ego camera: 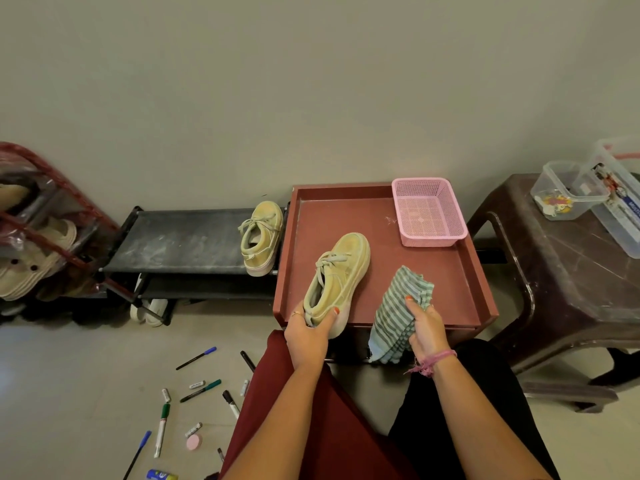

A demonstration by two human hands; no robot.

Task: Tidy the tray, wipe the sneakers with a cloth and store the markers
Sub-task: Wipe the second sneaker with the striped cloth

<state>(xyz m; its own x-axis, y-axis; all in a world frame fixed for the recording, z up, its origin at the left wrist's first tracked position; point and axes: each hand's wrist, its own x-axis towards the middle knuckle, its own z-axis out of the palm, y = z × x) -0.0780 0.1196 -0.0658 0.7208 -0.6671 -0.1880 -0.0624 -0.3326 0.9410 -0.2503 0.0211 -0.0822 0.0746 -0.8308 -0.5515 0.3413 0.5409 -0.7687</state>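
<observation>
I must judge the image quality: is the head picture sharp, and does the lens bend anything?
Head view: the sneaker, cloth and both hands are sharp; light is soft and even, no glare; the wide lens bends the rack and stool at the edges.

left hand [309,332] gripping, right hand [426,330] clutching

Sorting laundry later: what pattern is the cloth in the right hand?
The cloth has green and white stripes, seen in the head view.
</observation>
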